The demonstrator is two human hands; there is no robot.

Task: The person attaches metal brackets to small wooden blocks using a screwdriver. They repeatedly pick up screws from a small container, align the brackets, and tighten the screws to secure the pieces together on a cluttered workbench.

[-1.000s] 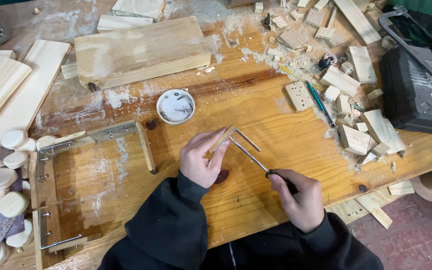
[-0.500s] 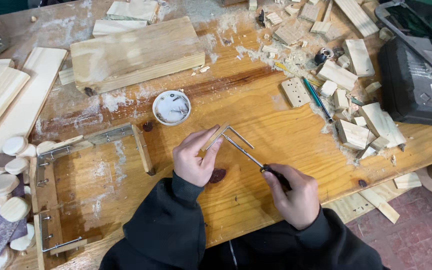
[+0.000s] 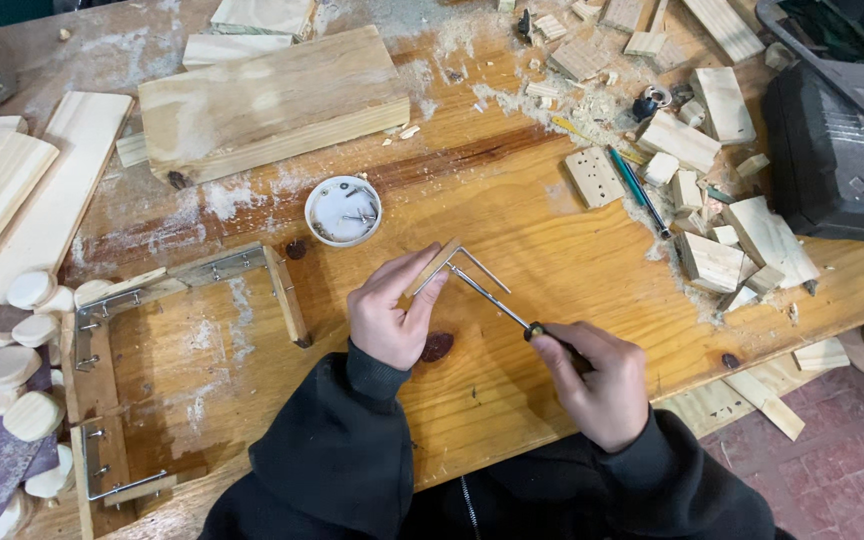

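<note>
My left hand (image 3: 389,314) pinches a small wooden strip (image 3: 432,267) with a bent metal bracket (image 3: 479,265) against the wooden workbench (image 3: 512,200). My right hand (image 3: 597,380) grips the dark handle of a thin screwdriver (image 3: 492,300), whose shaft angles up-left with its tip at the strip between my left fingers. Both arms wear black sleeves. Just up-left of my left hand sits a small round white lid (image 3: 343,211) holding several small screws.
A wooden frame with metal brackets (image 3: 192,290) lies to the left, beside round wooden discs (image 3: 2,380). A thick wooden plank (image 3: 272,100) is at the back. Wood offcuts (image 3: 712,190) and a pencil (image 3: 638,190) litter the right, near a black tool case (image 3: 837,150).
My hands have stayed nearly in place, holding the strip and screwdriver. The camera view has shifted slightly.
</note>
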